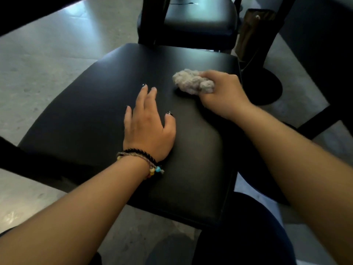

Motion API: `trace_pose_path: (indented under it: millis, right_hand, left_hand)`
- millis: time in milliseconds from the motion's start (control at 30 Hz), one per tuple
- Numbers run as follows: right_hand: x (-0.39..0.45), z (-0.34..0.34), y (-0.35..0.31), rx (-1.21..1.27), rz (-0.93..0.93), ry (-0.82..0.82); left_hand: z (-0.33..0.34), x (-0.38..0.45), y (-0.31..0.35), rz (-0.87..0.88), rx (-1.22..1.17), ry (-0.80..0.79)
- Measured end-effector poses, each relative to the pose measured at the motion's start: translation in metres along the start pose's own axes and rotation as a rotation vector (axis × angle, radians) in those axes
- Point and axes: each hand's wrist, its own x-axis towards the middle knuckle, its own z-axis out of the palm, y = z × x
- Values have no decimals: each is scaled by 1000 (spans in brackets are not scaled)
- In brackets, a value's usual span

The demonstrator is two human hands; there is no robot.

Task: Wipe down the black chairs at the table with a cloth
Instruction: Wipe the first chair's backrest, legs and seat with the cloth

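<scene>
Two black padded chair seats were in view, a near square seat [107, 119] bearing both hands and a second black seat [198, 18] beyond it, together with one crumpled grey-white cloth [193, 82]. The cloth lay bunched on the far right part of the near seat, its long axis running from upper left to lower right, its free end pointing away from the right hand [223, 94], whose curled fingers gripped its right end. The left hand [148, 127] rested flat on the seat's middle, fingers straight and slightly spread, just left of the cloth and apart from it, with several beaded bracelets [141, 159] at the wrist.
</scene>
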Motion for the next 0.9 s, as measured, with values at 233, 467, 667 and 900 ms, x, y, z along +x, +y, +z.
trace_pose_path:
  millis: [233, 467, 667, 900]
  right_hand:
    - [-118, 4, -42, 151, -72, 85]
    - [-246, 9, -55, 322, -64, 175]
    - [-188, 10, -45, 604, 523, 530]
    - [-160, 8, -35, 548, 577, 445]
  left_hand:
    - [0, 0, 1, 9, -20, 2]
    - [0, -1, 0, 49, 41, -41]
    - [-1, -6, -2, 243, 199, -215]
    - [-7, -7, 2, 230, 192, -256]
